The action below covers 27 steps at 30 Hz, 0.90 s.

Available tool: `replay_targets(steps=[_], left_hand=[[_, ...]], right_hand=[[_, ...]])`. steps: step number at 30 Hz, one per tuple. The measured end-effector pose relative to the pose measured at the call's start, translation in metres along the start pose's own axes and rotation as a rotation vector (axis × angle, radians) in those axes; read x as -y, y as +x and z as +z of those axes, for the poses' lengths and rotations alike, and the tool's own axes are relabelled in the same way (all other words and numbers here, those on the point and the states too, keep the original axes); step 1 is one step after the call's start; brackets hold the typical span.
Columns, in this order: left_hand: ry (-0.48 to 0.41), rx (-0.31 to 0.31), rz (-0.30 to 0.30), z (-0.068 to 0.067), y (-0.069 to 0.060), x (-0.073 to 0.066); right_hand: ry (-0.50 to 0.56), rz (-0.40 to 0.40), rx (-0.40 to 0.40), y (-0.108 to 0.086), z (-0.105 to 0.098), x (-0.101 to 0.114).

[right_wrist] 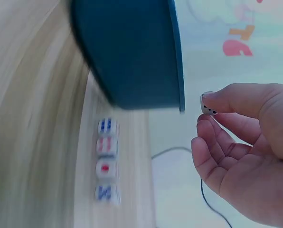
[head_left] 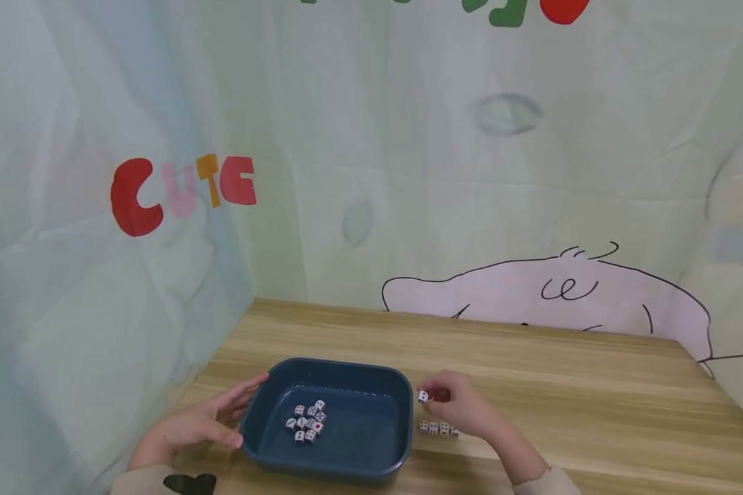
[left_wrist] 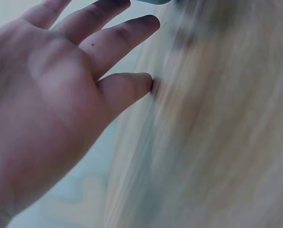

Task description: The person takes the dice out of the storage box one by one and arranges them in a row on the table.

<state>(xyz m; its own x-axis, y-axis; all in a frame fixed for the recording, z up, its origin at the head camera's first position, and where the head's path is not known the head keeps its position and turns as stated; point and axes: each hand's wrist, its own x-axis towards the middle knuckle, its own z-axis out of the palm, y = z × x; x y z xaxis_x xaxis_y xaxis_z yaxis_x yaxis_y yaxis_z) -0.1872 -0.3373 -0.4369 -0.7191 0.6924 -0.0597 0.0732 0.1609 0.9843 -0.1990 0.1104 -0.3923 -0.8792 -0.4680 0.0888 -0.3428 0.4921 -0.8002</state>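
A dark blue tray [head_left: 371,443] with raised walls stands on the wooden table, and several white dice [head_left: 310,423] lie grouped left of its middle. My left hand [head_left: 201,423] touches the tray's left side with fingers extended; in the left wrist view that hand [left_wrist: 61,90] has its fingers spread. Just beyond the tray's right wall, my right hand [head_left: 458,402] pinches one die [head_left: 423,397] above the table. The right wrist view shows this die [right_wrist: 207,103] between thumb and finger. Below it on the table, several dice [right_wrist: 106,145] form a row beside the tray.
The wooden table [head_left: 563,392] extends behind the tray and to the right. Printed cloth [head_left: 433,172] hangs along the back and the left side, reaching the table's edges. A black piece [head_left: 190,483] shows at the left sleeve.
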Motion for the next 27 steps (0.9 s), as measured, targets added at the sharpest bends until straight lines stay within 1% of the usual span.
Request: replay_targets(steps=[4, 5, 7, 11, 15, 17, 21, 27], left_hand=[[0.003, 0.005, 0.007, 0.0, -0.001, 0.0], [0.002, 0.004, 0.0, 0.0, -0.001, -0.001], [0.005, 0.003, 0.007, 0.0, -0.001, -0.001], [0.008, -0.005, -0.015, 0.0, -0.002, -0.001], [0.017, -0.011, -0.034, 0.0, -0.002, -0.002], [0.02, -0.009, -0.029, 0.001, -0.001, -0.002], [0.02, -0.007, -0.015, 0.002, -0.001, -0.003], [0.013, -0.002, 0.004, 0.002, -0.001, -0.001]], right_hand=[[0.008, 0.025, -0.002, -0.012, -0.009, -0.01], [0.003, 0.033, -0.005, -0.014, -0.011, -0.013], [-0.011, 0.058, -0.012, -0.019, -0.014, -0.017], [-0.033, 0.091, -0.016, -0.024, -0.018, -0.026], [-0.04, 0.073, -0.012, -0.029, -0.02, -0.035], [-0.042, 0.058, -0.013, -0.032, -0.021, -0.04], [-0.055, 0.053, -0.021, -0.035, -0.022, -0.048], [-0.09, 0.035, -0.027, -0.038, -0.021, -0.053]])
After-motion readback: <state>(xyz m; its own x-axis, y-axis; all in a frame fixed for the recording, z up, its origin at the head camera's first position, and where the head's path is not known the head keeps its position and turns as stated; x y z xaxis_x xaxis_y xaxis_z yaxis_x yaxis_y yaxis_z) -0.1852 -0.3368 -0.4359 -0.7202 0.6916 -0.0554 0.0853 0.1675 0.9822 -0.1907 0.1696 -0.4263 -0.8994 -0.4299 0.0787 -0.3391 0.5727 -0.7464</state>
